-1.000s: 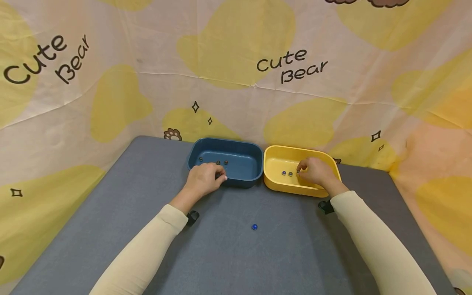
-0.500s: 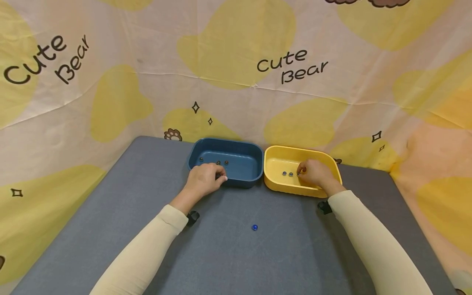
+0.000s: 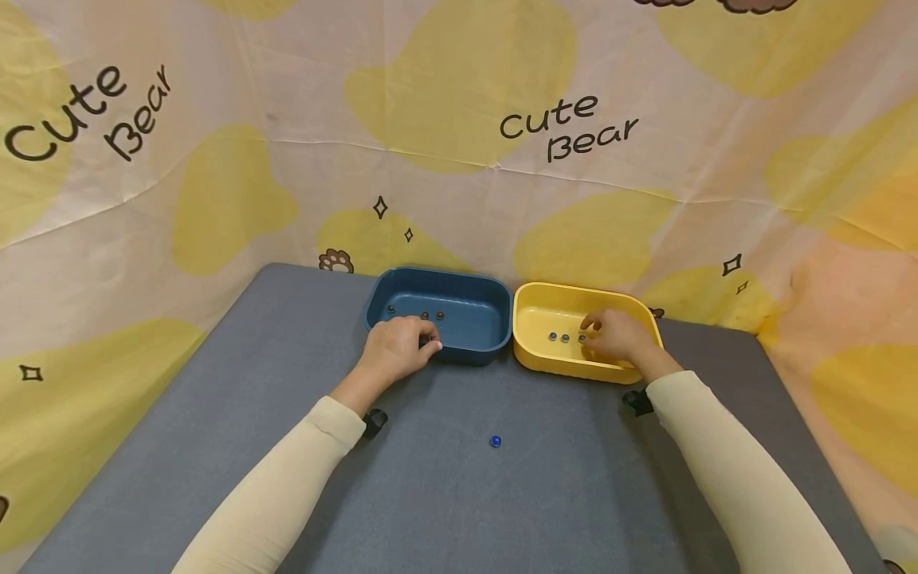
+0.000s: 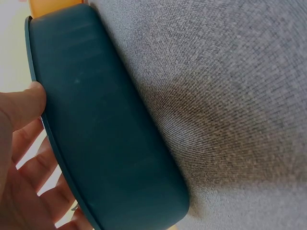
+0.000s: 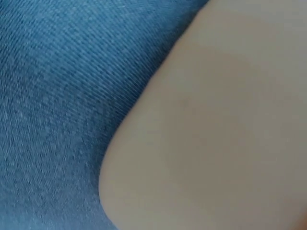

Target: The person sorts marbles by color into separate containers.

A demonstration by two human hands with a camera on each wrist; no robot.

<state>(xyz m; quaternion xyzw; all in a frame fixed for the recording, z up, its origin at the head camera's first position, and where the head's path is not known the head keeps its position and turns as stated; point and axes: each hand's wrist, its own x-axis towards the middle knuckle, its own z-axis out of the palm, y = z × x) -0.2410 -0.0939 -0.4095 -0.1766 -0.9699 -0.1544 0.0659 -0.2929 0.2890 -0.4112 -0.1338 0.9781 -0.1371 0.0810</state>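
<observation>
My left hand (image 3: 398, 347) grips the near rim of the blue bin (image 3: 473, 352). In the left wrist view the thumb (image 4: 33, 100) lies against the outside of the rim, with the fingers inside. Brown marbles (image 3: 440, 316) lie on that bin's floor. My right hand (image 3: 617, 335) reaches into the yellow bin (image 3: 559, 368), thumb and forefinger parted. Right at its fingertips is a small blue marble (image 3: 582, 339), in a row with two others (image 3: 565, 339). The right wrist view shows no fingers, only a pale rounded surface (image 5: 206, 143) over the cloth.
One blue marble (image 3: 496, 442) lies on the grey tabletop (image 3: 445, 494), in front of the bins. The bins stand side by side close to the patterned cloth backdrop (image 3: 459, 199).
The right fingers have parted and drawn slightly away from the marble, which now shows on the yellow bin's floor. The left hand keeps its place on the blue bin.
</observation>
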